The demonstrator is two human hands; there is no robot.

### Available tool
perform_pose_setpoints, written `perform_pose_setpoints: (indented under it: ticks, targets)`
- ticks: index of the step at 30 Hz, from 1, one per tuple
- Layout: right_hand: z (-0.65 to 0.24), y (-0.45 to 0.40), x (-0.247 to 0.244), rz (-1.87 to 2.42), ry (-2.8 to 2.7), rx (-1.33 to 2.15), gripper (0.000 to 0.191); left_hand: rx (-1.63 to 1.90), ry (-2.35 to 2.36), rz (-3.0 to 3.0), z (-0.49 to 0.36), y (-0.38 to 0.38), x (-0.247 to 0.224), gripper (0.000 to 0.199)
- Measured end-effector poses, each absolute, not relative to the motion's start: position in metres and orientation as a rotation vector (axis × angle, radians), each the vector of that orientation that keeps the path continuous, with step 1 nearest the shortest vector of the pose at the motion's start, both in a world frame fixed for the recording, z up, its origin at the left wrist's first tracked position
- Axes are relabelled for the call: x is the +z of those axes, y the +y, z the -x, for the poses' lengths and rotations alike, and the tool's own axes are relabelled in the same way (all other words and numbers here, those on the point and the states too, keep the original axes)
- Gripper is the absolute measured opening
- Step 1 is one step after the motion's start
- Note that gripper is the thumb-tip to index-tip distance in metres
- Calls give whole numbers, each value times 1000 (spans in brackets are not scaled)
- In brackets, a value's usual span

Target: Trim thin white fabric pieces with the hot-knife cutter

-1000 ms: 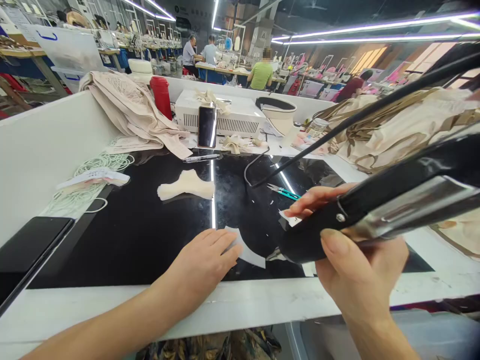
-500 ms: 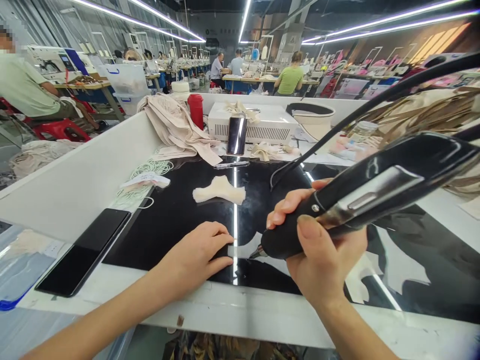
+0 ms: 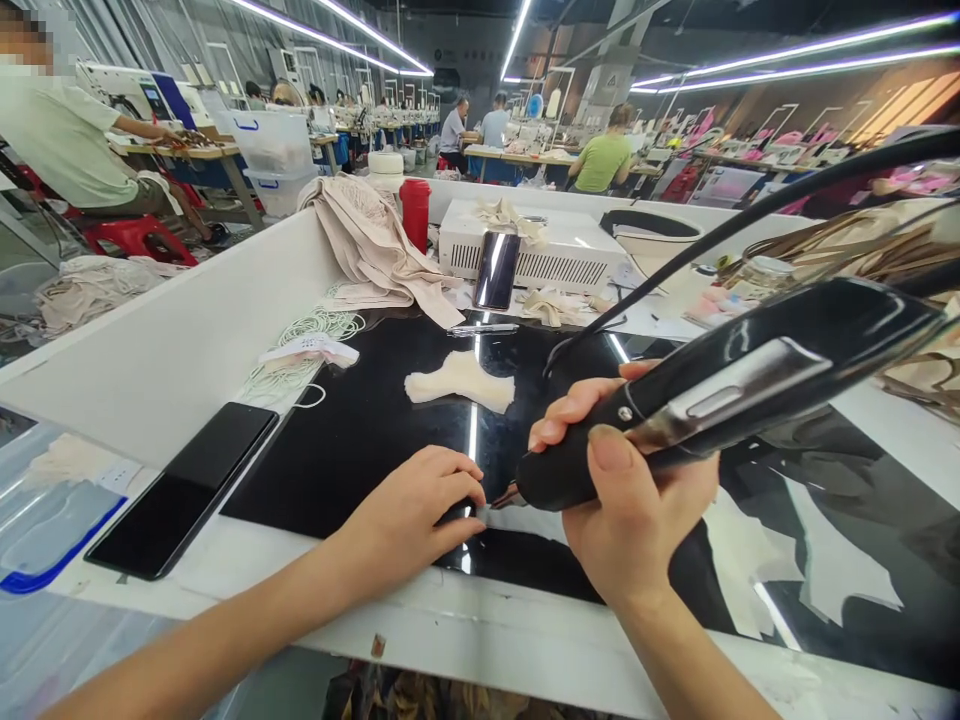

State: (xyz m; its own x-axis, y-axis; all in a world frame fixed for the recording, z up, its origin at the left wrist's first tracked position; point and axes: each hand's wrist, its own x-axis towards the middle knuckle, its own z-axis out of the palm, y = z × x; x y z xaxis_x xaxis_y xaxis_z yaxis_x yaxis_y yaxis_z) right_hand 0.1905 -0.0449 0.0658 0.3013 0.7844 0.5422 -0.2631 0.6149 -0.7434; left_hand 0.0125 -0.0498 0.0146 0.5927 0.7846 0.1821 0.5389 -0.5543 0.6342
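Note:
My right hand (image 3: 637, 490) is wrapped round a black handheld tool (image 3: 750, 390) with a silver lever and a cable. Its metal tip points down-left onto a thin pale piece (image 3: 532, 522) on the glossy black surface (image 3: 337, 450). Beside that tip, my left hand (image 3: 427, 505) rests on the surface, thumb and forefinger apart, with a small dark thing between them that I cannot make out. Beyond the hands lies a cream fluffy piece (image 3: 461, 382). More pale cut pieces (image 3: 750, 560) lie right of my right wrist.
A black phone (image 3: 184, 490) lies at the left edge. Behind are green cord (image 3: 319, 328), beige fabric (image 3: 375, 240), a red bottle (image 3: 415, 213), an upright phone (image 3: 496, 270) and a white box (image 3: 547, 250). The tool's cable (image 3: 720, 220) arcs across the right. People sit farther back.
The view has shifted, so the table things appear farther right. The tool tip has moved left along the pale piece, close to my left hand's fingertips. The left fingers are curled more.

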Motion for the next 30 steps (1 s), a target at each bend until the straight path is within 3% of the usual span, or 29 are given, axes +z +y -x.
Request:
perform_pose_setpoints:
  ticks: [9,30]
  targets:
    - [-189,-49,61,575,-1071,769,39,676,982,-2443,-13,-53,9,3]
    - [-186,-51,61,595,-1058,752,39,618,947,-2869,6,-75,-2,28]
